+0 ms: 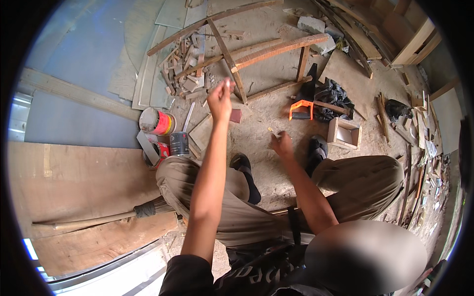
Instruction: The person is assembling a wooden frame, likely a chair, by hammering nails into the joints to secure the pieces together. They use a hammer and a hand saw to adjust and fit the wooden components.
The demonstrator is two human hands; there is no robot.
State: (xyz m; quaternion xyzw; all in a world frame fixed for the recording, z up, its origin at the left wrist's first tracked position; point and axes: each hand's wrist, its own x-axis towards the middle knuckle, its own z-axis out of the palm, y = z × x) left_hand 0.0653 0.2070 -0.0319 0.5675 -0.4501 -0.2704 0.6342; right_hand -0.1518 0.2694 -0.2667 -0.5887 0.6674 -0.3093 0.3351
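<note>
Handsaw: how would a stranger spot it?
Find the wooden frame near the picture's top centre. By its near right corner, next to crumpled black plastic, is the handsaw. Its orange handle sets it apart from its dull neighbours.

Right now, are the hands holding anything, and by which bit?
I can't tell: anything the left hand or right hand might be pinching is too small to make out.
</note>
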